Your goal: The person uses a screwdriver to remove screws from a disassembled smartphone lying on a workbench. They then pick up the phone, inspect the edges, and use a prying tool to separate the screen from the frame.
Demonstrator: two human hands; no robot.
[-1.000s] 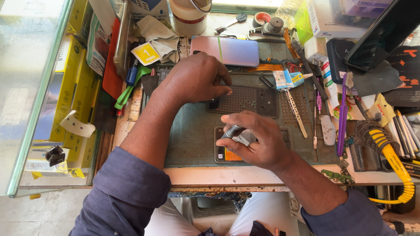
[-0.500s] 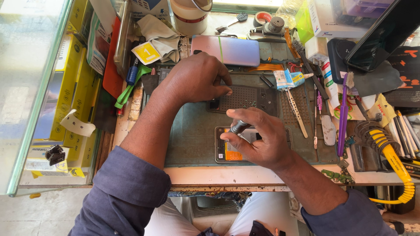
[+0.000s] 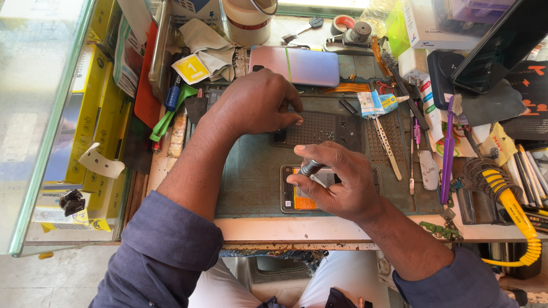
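Hands over an opened phone [image 3: 302,194] on the worktop [image 3: 251,171].
Right hand [image 3: 342,182] grips a screwdriver [image 3: 311,168] — left hand [image 3: 257,102] rests loosely curled, empty, fingertips down.

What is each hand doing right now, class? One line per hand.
Left hand: empty, fingertips pressing down on the work mat.
Right hand: closed around a screwdriver above the opened phone.

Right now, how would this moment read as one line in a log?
right hand: holds screwdriver over opened phone | left hand: fingertips on work mat
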